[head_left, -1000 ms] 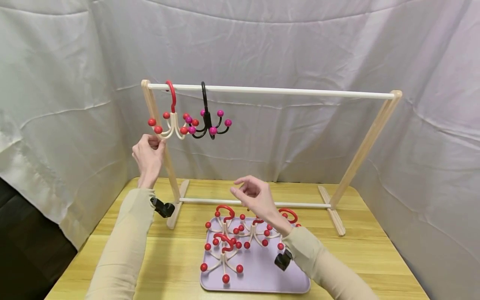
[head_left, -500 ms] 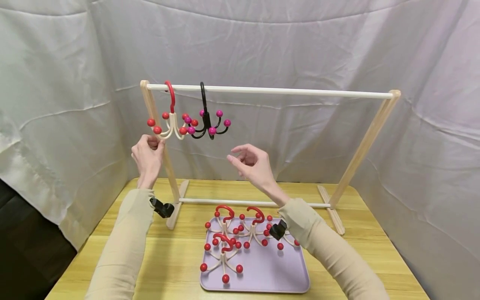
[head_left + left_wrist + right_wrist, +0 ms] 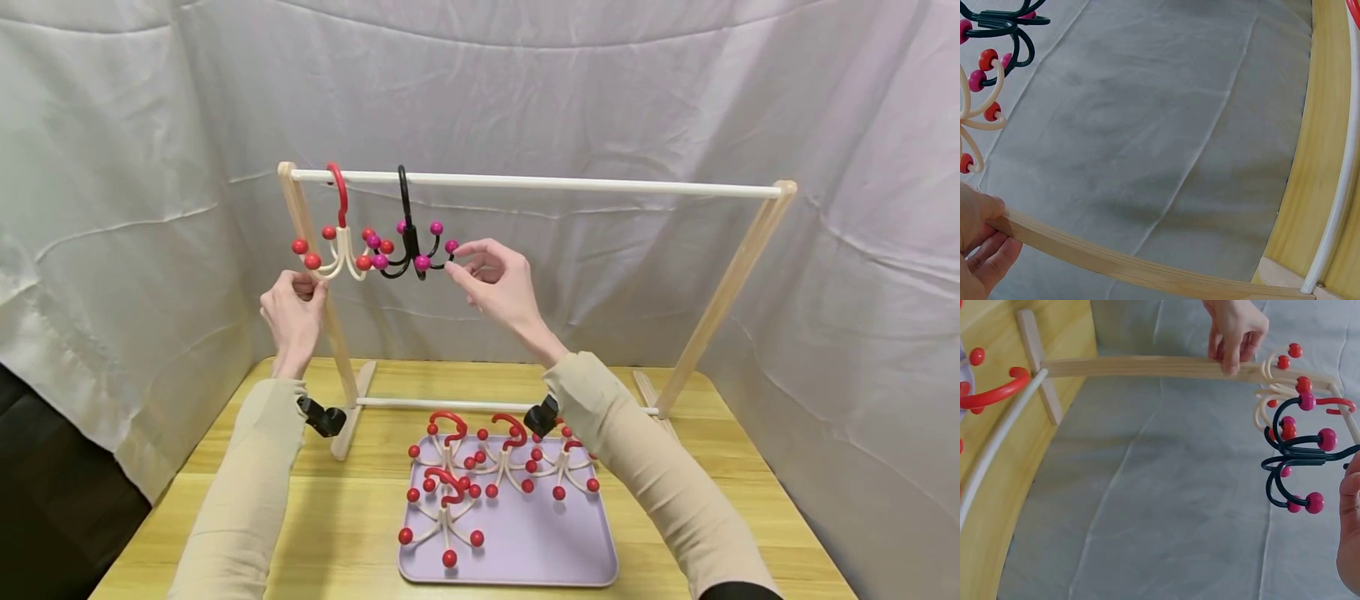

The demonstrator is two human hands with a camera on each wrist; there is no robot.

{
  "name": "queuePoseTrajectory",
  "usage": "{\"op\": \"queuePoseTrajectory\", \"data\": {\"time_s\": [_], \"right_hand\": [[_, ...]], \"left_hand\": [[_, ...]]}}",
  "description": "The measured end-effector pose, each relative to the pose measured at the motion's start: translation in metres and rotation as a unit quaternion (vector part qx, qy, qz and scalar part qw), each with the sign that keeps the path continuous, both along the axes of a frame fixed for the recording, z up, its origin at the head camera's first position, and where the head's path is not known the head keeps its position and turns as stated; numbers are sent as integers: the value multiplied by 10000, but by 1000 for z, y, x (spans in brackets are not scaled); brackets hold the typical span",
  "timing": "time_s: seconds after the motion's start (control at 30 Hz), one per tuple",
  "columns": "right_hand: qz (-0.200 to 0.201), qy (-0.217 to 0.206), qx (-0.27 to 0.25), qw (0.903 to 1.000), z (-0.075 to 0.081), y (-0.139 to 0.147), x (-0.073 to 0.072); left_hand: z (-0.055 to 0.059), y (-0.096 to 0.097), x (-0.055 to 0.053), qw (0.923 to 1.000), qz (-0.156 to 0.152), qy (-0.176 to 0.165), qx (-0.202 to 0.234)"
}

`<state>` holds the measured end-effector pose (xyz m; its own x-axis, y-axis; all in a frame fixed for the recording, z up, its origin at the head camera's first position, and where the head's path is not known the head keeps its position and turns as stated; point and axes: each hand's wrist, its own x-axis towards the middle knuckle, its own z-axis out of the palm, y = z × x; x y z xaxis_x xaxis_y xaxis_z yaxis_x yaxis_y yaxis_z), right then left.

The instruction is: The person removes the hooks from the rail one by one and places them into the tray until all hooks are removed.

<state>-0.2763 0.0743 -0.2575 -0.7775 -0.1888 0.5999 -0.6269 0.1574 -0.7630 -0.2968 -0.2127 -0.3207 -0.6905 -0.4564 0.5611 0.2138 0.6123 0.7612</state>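
Observation:
My left hand [image 3: 295,312] grips the left wooden post [image 3: 1147,267] of a rack, thumb on one side and fingers on the other. Two octopus-style hangers hang from the rack's white top bar [image 3: 570,183]. One is cream with a red hook and red balls [image 3: 343,254]; to its right is a black hanger [image 3: 410,243] with magenta balls. My right hand [image 3: 498,282] is raised beside the black hanger, its fingertips right at the rightmost magenta ball, thumb and index finger apart. In the right wrist view that hand [image 3: 1349,534] shows only at the right edge, near the black hook.
A lilac tray [image 3: 547,550] lies on the wooden table [image 3: 352,533] in front of the rack. On it stand several cream hangers [image 3: 445,517] with red hooks and balls. A white lower bar [image 3: 420,404] joins the rack's feet. Grey cloth [image 3: 600,100] hangs behind.
My right hand has risen from over the tray's back edge up and slightly left to the black hanger. My left hand stays on the post.

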Motion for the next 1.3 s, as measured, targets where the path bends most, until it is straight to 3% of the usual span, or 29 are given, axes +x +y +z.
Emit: {"op": "queuePoseTrajectory", "data": {"time_s": [0.3,1.1,1.3], "right_hand": [[-48,-247,-344,9991,16,-16,-13],[-468,-143,-401,9980,34,-54,-36],[-661,60,-218,9976,37,-60,-39]], "left_hand": [[0,0,-1,9999,35,79,-93],[0,2,1,10000,0,53,-14],[0,2,1,10000,0,33,-13]]}}
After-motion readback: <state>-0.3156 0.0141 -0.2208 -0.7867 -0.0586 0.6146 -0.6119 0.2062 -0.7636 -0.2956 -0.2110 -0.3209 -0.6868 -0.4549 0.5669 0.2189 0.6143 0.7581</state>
